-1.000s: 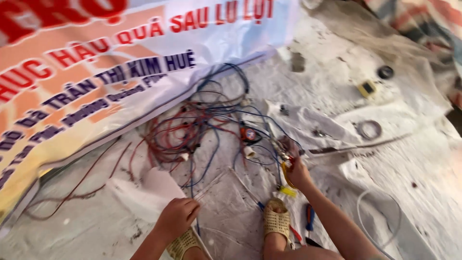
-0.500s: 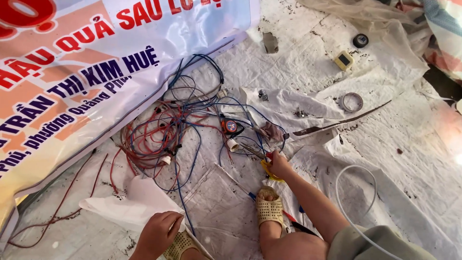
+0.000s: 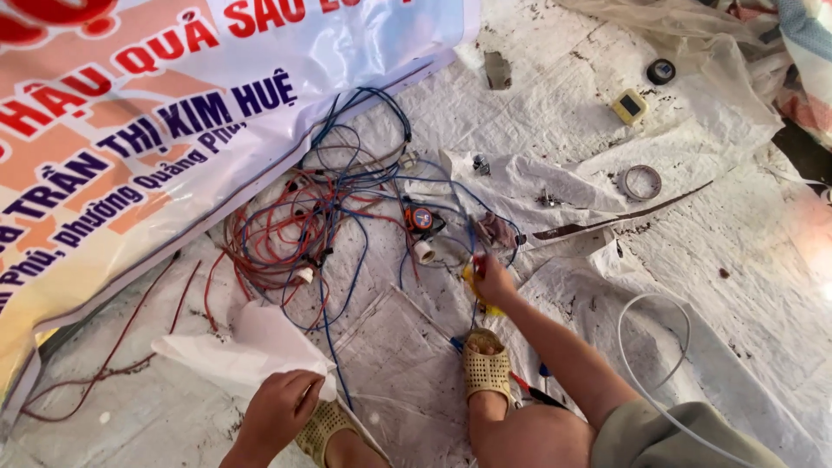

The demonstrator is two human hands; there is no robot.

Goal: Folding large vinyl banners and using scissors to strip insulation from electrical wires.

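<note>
My left hand (image 3: pixel 279 409) rests closed on a white sheet of paper or plastic (image 3: pixel 247 347) lying on the floor by my left sandal (image 3: pixel 321 429). My right hand (image 3: pixel 491 279) reaches forward and grips a yellow-handled tool (image 3: pixel 473 279) at the near edge of a tangle of red and blue wires (image 3: pixel 321 225). Small white lamp sockets (image 3: pixel 423 251) and an orange-and-black part (image 3: pixel 419 217) sit among the wires. My right foot in a tan sandal (image 3: pixel 487 368) is just below the right hand.
A large printed banner (image 3: pixel 147 113) covers the upper left. On the white tarpaulin lie a small yellow box (image 3: pixel 629 106), a black tape roll (image 3: pixel 661 70), a grey ring (image 3: pixel 641 181), a dark strip (image 3: pixel 624 218), a white cable loop (image 3: pixel 663 347) and screwdrivers (image 3: pixel 529 390).
The view has shifted, so the wires sit lower and more central. My right hand stays on the yellow tool at the tangle; my left hand now lies on the white sheet.
</note>
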